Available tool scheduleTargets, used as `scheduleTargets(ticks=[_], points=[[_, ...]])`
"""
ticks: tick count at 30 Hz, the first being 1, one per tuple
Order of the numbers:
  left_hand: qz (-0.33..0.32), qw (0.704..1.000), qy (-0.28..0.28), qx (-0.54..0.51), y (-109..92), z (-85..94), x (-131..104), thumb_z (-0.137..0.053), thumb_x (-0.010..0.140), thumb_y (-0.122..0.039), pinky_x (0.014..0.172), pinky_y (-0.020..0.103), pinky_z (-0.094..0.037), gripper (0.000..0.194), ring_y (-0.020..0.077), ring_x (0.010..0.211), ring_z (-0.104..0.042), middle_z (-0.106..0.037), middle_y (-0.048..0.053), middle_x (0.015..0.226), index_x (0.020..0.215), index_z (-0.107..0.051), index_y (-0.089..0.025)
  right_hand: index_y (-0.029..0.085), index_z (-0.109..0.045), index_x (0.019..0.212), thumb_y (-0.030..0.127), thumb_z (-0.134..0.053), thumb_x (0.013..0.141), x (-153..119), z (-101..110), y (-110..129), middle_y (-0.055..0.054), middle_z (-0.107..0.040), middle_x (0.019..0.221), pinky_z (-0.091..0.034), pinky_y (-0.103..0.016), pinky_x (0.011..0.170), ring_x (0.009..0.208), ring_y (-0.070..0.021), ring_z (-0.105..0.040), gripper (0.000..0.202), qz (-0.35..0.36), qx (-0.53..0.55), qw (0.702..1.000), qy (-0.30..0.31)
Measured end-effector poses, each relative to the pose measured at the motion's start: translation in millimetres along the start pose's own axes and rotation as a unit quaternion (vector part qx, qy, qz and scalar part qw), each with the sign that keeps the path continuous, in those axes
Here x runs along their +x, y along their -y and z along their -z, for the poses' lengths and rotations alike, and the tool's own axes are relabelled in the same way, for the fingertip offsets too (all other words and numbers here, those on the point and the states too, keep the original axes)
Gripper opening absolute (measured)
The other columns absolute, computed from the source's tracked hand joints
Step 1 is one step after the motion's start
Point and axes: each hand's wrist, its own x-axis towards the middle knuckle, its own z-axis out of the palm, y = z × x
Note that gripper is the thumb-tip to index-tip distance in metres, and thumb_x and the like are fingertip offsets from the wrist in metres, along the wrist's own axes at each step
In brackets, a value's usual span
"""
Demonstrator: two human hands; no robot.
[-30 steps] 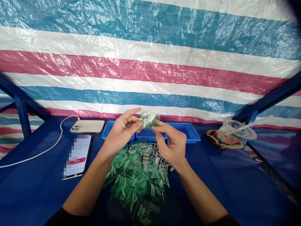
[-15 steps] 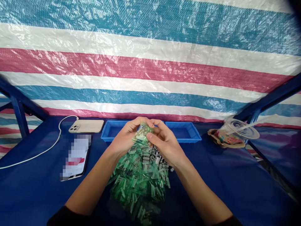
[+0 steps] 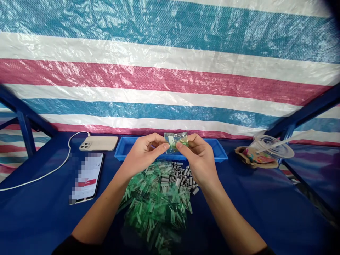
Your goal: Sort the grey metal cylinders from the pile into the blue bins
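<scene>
A small clear greenish plastic bag [image 3: 175,137] with pale strips inside is stretched between my two hands, over the blue trays. My left hand [image 3: 145,153] pinches its left side between thumb and fingers. On the other side my right hand [image 3: 198,156] pinches the bag, thumb across its front. Below lies a pile of similar green bags [image 3: 154,198] holding thin strips and pins. Small grey metal cylinders [image 3: 183,175] lie loose at the pile's right edge, close under my right hand.
Blue trays [image 3: 124,156] stand along the back, partly behind my hands. At left lie a phone with a lit screen [image 3: 87,180], a cream phone [image 3: 101,143] and a white cable [image 3: 68,148]. A clear plastic cup [image 3: 261,145] lies tilted at right. A striped sheet [image 3: 170,78] hangs behind.
My hands have moved apart, and the bag, bunched up before, is now spread flat and raised between them. More of the grey cylinders shows.
</scene>
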Motion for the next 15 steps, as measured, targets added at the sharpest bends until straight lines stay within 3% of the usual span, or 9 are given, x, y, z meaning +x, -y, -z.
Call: scheduleTargets(ticks=[5, 9, 11, 15], points=[[-0.03, 0.999, -0.016, 0.039, -0.8, 7.1, 1.6, -0.059, 0.083, -0.03, 0.056, 0.023, -0.035, 0.019, 0.0095, 0.06, -0.044, -0.05, -0.002, 0.065, 0.071, -0.056, -0.016, 0.019, -0.062, 0.07, 0.028, -0.068, 0.075, -0.7, -1.0, 0.5, 0.001, -0.063, 0.072, -0.042, -0.028, 0.066, 0.069, -0.0122, -0.054, 0.011, 0.003, -0.089, 0.996, 0.001], [-0.01, 0.997, -0.013, 0.077, -4.7, 25.9, -0.9, -0.058, 0.083, -0.028, 0.057, 0.024, -0.038, 0.018, 0.0112, 0.061, -0.05, -0.054, -0.001, 0.064, 0.069, -0.057, -0.017, 0.018, -0.059, 0.069, 0.029, -0.064, 0.076, 4.8, -2.2, -6.1, 0.001, -0.059, 0.066, -0.04, -0.027, 0.06, 0.062, -0.0112, -0.051, 0.014, -0.022, -0.086, 0.996, 0.028], [-0.024, 0.993, -0.075, 0.087, -6.7, 42.0, -3.9, -0.057, 0.082, -0.023, 0.061, 0.025, -0.042, 0.015, 0.0123, 0.064, -0.053, -0.057, -0.001, 0.065, 0.068, -0.058, -0.018, 0.017, -0.057, 0.072, 0.03, -0.064, 0.075, 9.0, 1.1, -14.0, 0.003, -0.056, 0.061, -0.037, -0.026, 0.056, 0.057, -0.0101, -0.048, 0.014, -0.047, -0.076, 0.996, 0.024], [-0.088, 0.96, -0.265, 0.027, -12.7, 75.0, -12.9, -0.058, 0.081, -0.02, 0.059, 0.024, -0.044, 0.014, 0.0117, 0.062, -0.053, -0.057, -0.001, 0.063, 0.068, -0.06, -0.02, 0.017, -0.055, 0.088, 0.03, -0.067, 0.07, 17.6, 3.7, -35.1, 0.007, -0.051, 0.054, -0.033, -0.024, 0.05, 0.05, -0.0091, -0.044, 0.024, -0.109, -0.103, 0.989, 0.008]])
